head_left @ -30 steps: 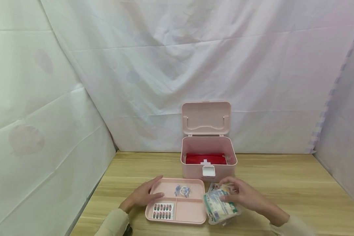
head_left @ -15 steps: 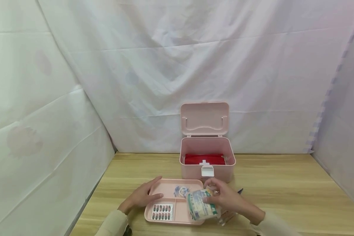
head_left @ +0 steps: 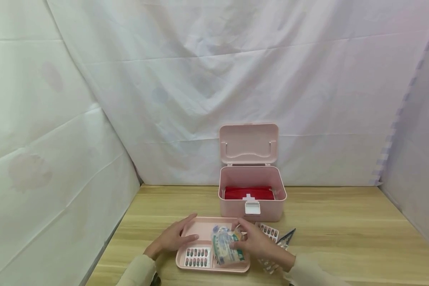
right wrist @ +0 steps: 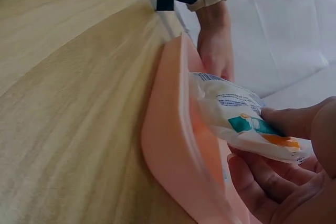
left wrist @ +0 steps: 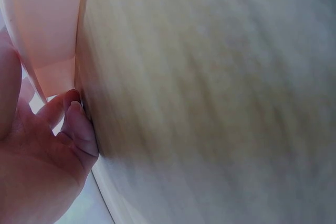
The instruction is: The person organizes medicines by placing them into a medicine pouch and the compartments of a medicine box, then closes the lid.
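My right hand (head_left: 255, 240) pinches a soft white-and-green plastic packet (head_left: 225, 248) between thumb and fingers. It is over the right part of a pink divided tray (head_left: 200, 225); the right wrist view shows the packet (right wrist: 231, 106) tilted across the rim, with blue print and an orange patch. My left hand (head_left: 171, 236) rests at the tray's left end, thumb over the rim, fingers along the outer side and back corner. In the tray's front left compartment lies a blister pack of capsules (head_left: 197, 257). A small blue-and-white bagged item (head_left: 219, 229) is partly hidden behind the packet.
Behind the tray stands an open pink first-aid box (head_left: 232, 208) with a red pouch (head_left: 248, 193) inside. Right of the tray lie another capsule blister pack (head_left: 268, 229) and a dark pointed item (head_left: 287, 237), partly covered by the right arm. White cloth hangs around the table.
My right hand has carried the packet leftward from beside the tray to over its right part, exposing the blister pack and dark item on the table. My left hand stays in place.
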`<control>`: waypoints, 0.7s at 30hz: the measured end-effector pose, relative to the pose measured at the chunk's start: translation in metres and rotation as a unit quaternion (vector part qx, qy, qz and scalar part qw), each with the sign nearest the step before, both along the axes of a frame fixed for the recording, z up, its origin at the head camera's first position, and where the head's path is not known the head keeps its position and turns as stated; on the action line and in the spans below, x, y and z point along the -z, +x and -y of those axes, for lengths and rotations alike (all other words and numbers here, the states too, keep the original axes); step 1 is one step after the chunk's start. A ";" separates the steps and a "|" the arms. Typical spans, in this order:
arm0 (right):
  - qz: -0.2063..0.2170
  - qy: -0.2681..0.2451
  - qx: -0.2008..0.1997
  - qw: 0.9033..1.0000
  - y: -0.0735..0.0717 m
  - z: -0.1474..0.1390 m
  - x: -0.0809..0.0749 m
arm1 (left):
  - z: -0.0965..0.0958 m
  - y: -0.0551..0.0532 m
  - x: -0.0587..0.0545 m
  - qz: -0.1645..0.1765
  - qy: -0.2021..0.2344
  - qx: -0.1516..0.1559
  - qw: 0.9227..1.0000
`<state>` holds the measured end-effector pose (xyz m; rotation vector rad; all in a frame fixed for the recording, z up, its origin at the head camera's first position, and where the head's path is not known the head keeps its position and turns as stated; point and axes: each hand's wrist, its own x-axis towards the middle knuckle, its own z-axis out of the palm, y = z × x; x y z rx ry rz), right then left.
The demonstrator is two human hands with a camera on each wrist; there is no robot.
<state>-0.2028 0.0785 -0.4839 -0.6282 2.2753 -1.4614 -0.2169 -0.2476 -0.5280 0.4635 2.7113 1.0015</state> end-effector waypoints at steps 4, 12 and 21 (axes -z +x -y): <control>-0.034 0.023 -0.004 0.999 0.003 0.004 0.007 | 0.000 -0.001 0.002 -0.001 0.000 0.001 1.000; -0.073 0.043 -0.006 0.996 0.006 0.002 0.015 | 0.001 -0.001 0.002 -0.005 -0.003 0.002 1.000; -0.109 0.066 -0.020 0.992 0.008 -0.001 0.014 | 0.000 -0.001 0.001 0.000 -0.005 -0.006 1.000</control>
